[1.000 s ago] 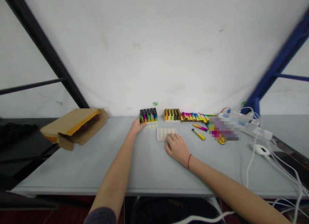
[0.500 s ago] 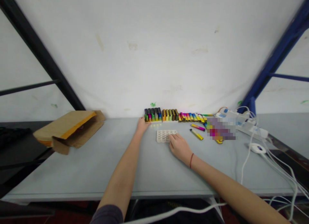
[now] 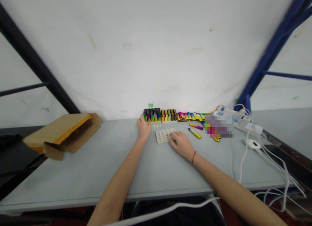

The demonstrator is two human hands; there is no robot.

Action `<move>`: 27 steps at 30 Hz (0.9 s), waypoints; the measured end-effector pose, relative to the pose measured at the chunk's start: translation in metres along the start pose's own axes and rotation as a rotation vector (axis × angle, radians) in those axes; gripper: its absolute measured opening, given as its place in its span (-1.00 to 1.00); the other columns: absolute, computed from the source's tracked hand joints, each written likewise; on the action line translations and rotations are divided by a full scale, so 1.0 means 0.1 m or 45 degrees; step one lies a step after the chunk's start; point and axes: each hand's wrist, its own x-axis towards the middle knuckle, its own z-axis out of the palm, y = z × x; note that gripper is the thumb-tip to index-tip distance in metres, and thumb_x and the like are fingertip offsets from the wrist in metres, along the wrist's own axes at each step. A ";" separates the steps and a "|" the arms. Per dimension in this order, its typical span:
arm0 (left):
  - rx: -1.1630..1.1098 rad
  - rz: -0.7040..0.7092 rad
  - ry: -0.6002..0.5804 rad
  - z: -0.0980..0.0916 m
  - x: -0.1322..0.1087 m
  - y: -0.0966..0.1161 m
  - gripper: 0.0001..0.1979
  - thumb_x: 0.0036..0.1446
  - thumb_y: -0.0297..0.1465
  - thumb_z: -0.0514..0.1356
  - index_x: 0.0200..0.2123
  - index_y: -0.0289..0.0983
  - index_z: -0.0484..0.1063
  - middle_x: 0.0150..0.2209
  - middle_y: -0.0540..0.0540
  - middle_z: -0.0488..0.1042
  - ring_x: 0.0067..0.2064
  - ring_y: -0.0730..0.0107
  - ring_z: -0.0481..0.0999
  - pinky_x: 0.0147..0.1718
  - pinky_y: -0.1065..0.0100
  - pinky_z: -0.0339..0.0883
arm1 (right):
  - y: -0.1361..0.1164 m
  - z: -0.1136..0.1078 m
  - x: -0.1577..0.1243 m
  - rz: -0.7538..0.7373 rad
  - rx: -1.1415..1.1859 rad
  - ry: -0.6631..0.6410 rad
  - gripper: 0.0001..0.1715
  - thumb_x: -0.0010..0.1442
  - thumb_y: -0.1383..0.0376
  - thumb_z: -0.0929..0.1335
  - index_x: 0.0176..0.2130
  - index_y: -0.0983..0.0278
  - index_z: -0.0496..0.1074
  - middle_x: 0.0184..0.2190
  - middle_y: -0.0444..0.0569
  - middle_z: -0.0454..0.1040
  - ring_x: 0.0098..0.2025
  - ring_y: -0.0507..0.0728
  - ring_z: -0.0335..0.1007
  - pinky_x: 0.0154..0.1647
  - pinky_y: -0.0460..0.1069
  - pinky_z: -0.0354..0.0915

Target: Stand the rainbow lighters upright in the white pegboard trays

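Observation:
My left hand is at the left end of a tray of lighters, which stand upright with dark tops. Its thumb lies along the front and its fingers curl round the left side. My right hand rests on the right edge of a white tray with rows of holes, its fingers bent over that edge. No lighters show in the visible holes of this tray. Another block of upright lighters, yellow to brown, stands against the right side of the first one.
A row of lighters lies along the wall. Loose yellow and pink lighters lie nearer me, beside a pixelated patch. Power strips and white cables occupy the right side. An open cardboard box sits at the left.
The white tray has turned slightly under my right hand. The gap between the two upright lighter blocks looks a little narrower. The whole view has shifted slightly.

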 end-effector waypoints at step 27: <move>0.141 0.468 -1.004 -0.33 -0.52 0.22 -0.08 -0.06 0.04 0.39 0.29 -0.29 0.28 0.32 -0.32 0.29 0.34 -0.10 0.24 0.34 0.04 0.07 | 0.66 0.04 0.28 0.680 1.205 0.333 -0.27 0.28 -0.29 0.07 -0.60 0.17 0.13 -0.71 -0.20 0.07 -0.61 0.03 0.03 -0.58 -0.06 -0.01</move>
